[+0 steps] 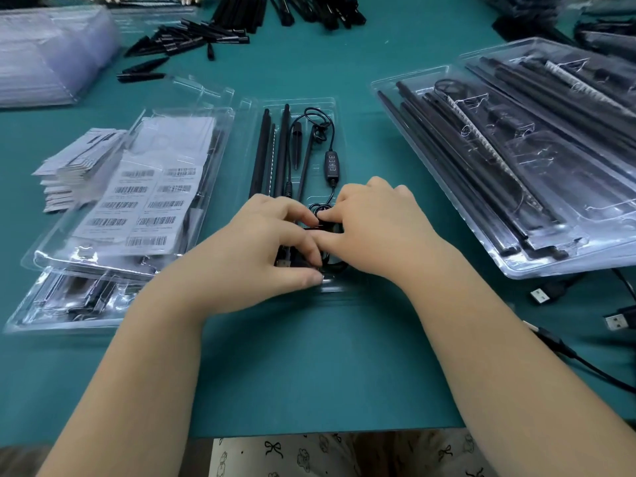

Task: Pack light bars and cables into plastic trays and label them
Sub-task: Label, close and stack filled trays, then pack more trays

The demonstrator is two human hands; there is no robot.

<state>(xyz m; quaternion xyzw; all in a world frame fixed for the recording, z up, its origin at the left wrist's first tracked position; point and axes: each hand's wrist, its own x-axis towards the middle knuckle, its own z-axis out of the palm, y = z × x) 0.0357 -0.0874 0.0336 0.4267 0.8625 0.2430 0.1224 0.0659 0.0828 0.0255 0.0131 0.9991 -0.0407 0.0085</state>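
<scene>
Your left hand [275, 235] and right hand [375, 228] meet over the near end of the clear plastic tray [330, 105] in the middle of the green table [309, 366], both with fingers curled down onto the coiled black cable [323, 211] in the tray's near compartment. Left fingers look like they pinch a cable plug at the near edge, right fingertips press on the coil; exact hold is partly hidden under the knuckles. In the same tray, the black light bars [261, 153] lie lengthwise in the left slots, side by side, and the inline controller [332, 165] sits further back on the cable with a loop of cord beyond it. A black pointed spike piece [296, 142] lies between bars and controller. To your left, a sheet of barcode labels [144, 197] lies on top of a filled tray [44, 256], which itself rests on another tray; a pile of label strips [75, 166] is just beside it. To your right, packed trays [516, 160] are stacked at a tilt. USB plugs [540, 296] lie on the table near your right arm. Loose black parts [192, 39] are scattered at the far side, and a stack of empty clear trays [48, 53] sits far left.
</scene>
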